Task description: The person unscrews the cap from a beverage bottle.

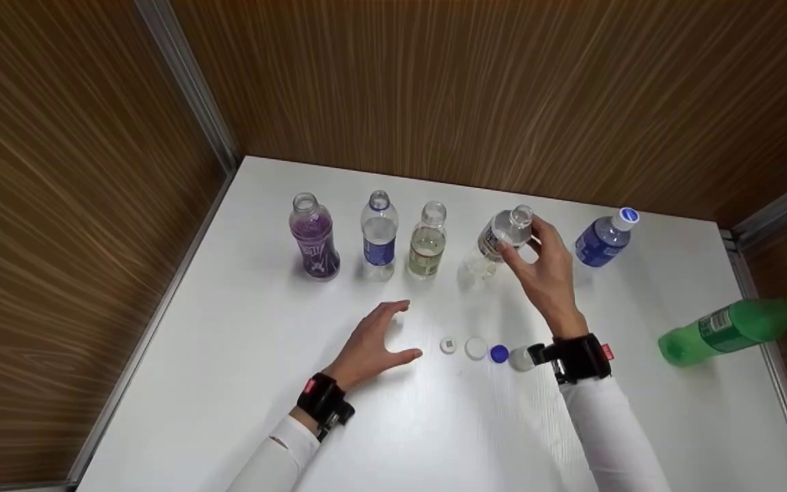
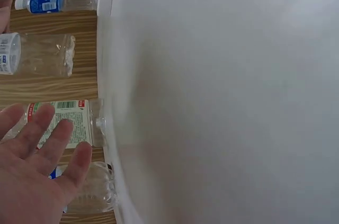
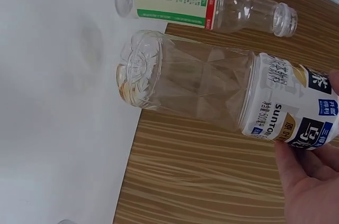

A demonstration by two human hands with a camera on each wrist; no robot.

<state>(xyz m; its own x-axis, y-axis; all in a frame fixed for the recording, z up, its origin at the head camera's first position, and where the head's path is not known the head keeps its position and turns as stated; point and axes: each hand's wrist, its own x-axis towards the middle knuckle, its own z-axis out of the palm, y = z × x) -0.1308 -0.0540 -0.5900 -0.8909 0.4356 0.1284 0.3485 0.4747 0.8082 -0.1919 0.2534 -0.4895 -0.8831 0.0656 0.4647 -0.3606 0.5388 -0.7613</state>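
In the head view my right hand [image 1: 549, 277] grips a clear, uncapped drink bottle [image 3: 201, 81] around its white Suntory label. The bottle leans a little, and in the left wrist view its base shows above the tabletop. A little amber liquid lies in its base. My left hand [image 1: 369, 348] hovers over the table with thumb and fingers spread apart, holding nothing. To the left of the held bottle stand a clear bottle with a green-and-cream label [image 1: 425, 249], a clear bottle with a blue label [image 1: 379, 239] and a purple bottle [image 1: 316, 242], all uncapped.
Between the hands lie a small white cap [image 1: 448, 345], a wider white cap [image 1: 475, 348] and a blue cap [image 1: 499, 353]. A capped blue-labelled bottle [image 1: 602, 240] and a yellow-capped green bottle [image 1: 728, 329] stand at the right. Wood-grain panels [image 1: 421, 89] border the white table [image 1: 182, 355].
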